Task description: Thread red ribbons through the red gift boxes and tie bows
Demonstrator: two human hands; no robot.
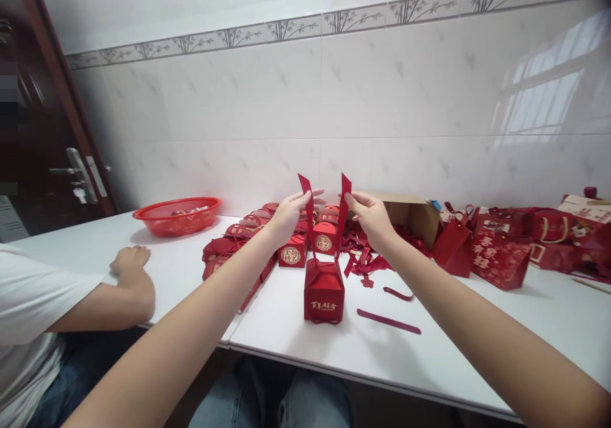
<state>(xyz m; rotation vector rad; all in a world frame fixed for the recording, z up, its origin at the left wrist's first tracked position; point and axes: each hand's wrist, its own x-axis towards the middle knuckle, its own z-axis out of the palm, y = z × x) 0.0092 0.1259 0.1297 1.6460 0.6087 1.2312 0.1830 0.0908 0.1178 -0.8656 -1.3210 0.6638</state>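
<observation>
A small red gift box (324,293) with gold lettering stands upright near the table's front edge. From its top rise the two ends of a red ribbon (340,227), spread apart in a V. My left hand (292,214) pinches the left ribbon end between thumb and fingers. The right end is pinched in my right hand (370,214), level with the left one. To the right of the box lie a long dark red strip (389,321) and a shorter curled strip (398,294), both flat on the table.
Rows of red boxes (292,254) fill the left-centre. A cardboard carton (413,221) and loose red ribbons (370,259) lie behind. Red gift bags (501,249) stand at right. At left are a red basin (179,218) and another person's forearm (126,288) on the white table (458,345).
</observation>
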